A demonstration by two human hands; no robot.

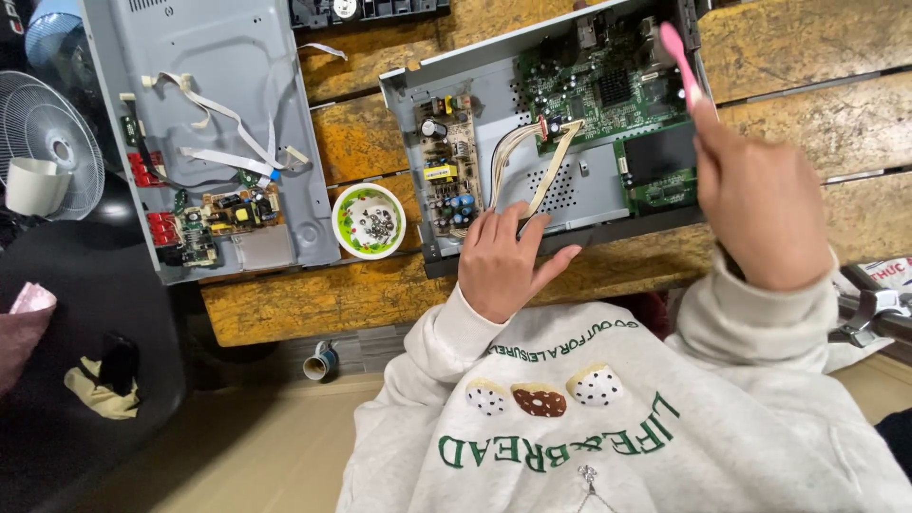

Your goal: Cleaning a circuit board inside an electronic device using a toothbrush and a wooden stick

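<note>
From the head camera, the left hand [508, 261] lay flat, fingers spread, on the front edge of the open grey metal chassis [589, 185], at its 7 o'clock corner. The right hand [760, 209] pinched a pink-handled tool [679, 57], probably a brush, over the green circuit board [608, 90] at 1 o'clock. The step looked like working over the board; it called for a steadied case. A bowl of screws [369, 220] sat at 9 o'clock on the worn wooden bench [807, 47], beside a second opened unit [223, 133].
</note>
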